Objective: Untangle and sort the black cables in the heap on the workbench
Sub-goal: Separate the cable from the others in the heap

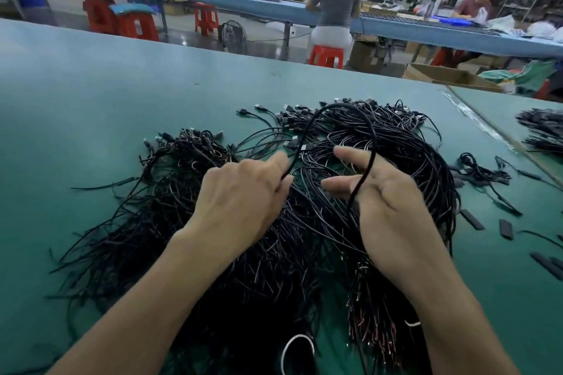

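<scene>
Black cables [268,283] lie in a big tangled heap on the middle of the green workbench [91,100], spreading from near the person's forearms out to a far edge where plugs [286,116] stick out. Both hands hover over the heap's middle. One single cable [344,105] arches up in a loop between them, above the rest of the heap. The left hand [243,192] pinches one side of that loop between thumb and curled fingers. The right hand [393,210] has its forefinger and thumb stretched out and apart, and the loop's other side runs down across the gap between them. Its other fingers are hidden, so whether it actually grips the cable cannot be told. A second pile [542,131] of black cables sits well apart at the right edge. Short black pieces [472,219] lie scattered on the bench right of the heap. A white cable loop [297,350] shows at the bottom edge between the forearms.
</scene>
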Tool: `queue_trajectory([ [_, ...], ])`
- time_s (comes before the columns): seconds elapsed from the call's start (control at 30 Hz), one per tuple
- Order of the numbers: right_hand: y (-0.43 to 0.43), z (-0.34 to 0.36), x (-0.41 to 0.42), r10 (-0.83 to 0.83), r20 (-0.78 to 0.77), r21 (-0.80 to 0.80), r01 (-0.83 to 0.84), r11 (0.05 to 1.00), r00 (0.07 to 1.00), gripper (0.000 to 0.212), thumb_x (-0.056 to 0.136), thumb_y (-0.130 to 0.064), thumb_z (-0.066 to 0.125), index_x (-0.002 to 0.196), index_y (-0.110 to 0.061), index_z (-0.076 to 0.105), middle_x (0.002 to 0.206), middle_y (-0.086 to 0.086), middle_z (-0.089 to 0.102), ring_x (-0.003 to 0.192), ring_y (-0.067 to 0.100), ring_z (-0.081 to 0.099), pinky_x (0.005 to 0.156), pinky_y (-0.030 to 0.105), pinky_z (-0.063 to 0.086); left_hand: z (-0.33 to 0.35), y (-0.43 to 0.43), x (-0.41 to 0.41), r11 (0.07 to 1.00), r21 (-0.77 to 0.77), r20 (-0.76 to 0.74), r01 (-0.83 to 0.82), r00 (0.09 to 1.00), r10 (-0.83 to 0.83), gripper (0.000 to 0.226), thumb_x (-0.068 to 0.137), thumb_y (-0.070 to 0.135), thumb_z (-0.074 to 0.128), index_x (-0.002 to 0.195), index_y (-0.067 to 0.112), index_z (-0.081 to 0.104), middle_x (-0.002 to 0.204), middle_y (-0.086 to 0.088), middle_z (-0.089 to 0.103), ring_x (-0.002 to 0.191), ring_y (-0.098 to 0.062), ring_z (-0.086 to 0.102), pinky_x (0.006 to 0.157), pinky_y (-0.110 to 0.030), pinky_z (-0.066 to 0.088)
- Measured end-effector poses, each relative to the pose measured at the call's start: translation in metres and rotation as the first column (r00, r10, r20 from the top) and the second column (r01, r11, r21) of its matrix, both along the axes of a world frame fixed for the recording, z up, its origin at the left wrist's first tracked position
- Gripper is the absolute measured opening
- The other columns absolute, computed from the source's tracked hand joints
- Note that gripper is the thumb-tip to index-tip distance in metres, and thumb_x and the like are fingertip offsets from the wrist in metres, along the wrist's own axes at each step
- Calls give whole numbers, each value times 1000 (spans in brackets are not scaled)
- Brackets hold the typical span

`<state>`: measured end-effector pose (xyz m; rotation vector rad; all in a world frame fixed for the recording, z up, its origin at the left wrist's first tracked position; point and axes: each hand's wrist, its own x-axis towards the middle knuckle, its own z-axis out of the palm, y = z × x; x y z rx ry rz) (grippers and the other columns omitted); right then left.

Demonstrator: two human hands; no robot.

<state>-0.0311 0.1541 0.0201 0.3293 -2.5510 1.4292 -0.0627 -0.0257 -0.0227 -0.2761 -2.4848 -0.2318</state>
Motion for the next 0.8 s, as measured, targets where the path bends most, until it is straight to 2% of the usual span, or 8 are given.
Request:
queue_trajectory([
  [0.13, 12, 7, -4, -258, -141, -131, 241, 962, 956, 47, 101, -1, 36, 97, -42, 58, 83, -12, 70, 72, 2, 68, 55, 8, 48, -8, -9, -3, 991, -131, 121, -33, 991, 49, 26, 102, 50, 34, 87, 29, 37, 63, 9, 50, 58, -22, 61, 49, -29, 33],
  [0.27, 22, 7, -6, -394, -330, -10, 414, 910, 858, 45, 95, 7, 40, 120, -20, 65, 101, -9, 69, 87, 1, 62, 79, 4, 46, -11, -17, -4, 968, -231, 245, -96, 957, 153, 39, 99, 62, 33, 80, 28, 39, 59, 9, 35, 59, -22, 51, 52, -32, 29],
  [0.37, 7, 1, -2, -142, -320, 195, 211, 958, 937, 36, 98, -7, 46, 126, -21, 65, 113, -7, 69, 75, -9, 54, 68, 1, 44, -11, -9, -1, 965, -250, 339, -81, 926, 166, 41, 97, 65, 34, 86, 27, 44, 64, 8, 42, 68, -24, 58, 56, -33, 30],
  [0.5, -16, -12, 3, 180, -41, 412, -148, 899, 983, 39, 99, -43, 39, 136, -37, 53, 130, -21, 58, 116, -4, 51, 102, 25, 45, -5, 5, 5, 989, -138, 252, 43, 968, -7, 33, 94, 54, 29, 106, 30, 49, 84, 1, 65, 80, -29, 67, 58, -33, 31],
  [0.57, -18, -19, 2, 154, -3, 390, -141, 910, 988, 39, 99, -48, 36, 134, -40, 50, 122, -19, 61, 111, 4, 56, 97, 34, 48, 1, 5, 8, 994, -1, 264, 107, 959, -103, 33, 89, 51, 30, 101, 30, 52, 83, 3, 63, 75, -28, 64, 58, -33, 33],
  [0.63, -15, -22, -3, 92, 17, 346, -92, 934, 996, 36, 100, -46, 40, 131, -37, 55, 107, -14, 66, 94, 4, 60, 86, 31, 51, 6, 6, 10, 969, 192, 272, 157, 940, -206, 15, 88, 46, 48, 88, 31, 48, 74, 9, 56, 69, -23, 56, 59, -33, 35],
  [0.7, -11, -24, -7, 75, 48, 259, -85, 962, 996, 25, 101, -42, 47, 110, -32, 67, 82, -14, 67, 73, 1, 59, 65, 21, 47, 10, 7, 10, 937, 325, 237, 131, 947, -215, 22, 83, 40, 65, 79, 30, 45, 66, 12, 52, 65, -13, 51, 59, -32, 35],
  [0.8, -2, -22, -11, 24, -55, 132, -17, 991, 998, 24, 97, -38, 57, 80, -27, 70, 57, -23, 57, 56, -4, 53, 51, 14, 38, 14, 5, 10, 915, 381, 172, 134, 962, -212, 37, 80, 61, 68, 70, 30, 50, 56, 15, 52, 55, -2, 49, 54, -26, 34],
])
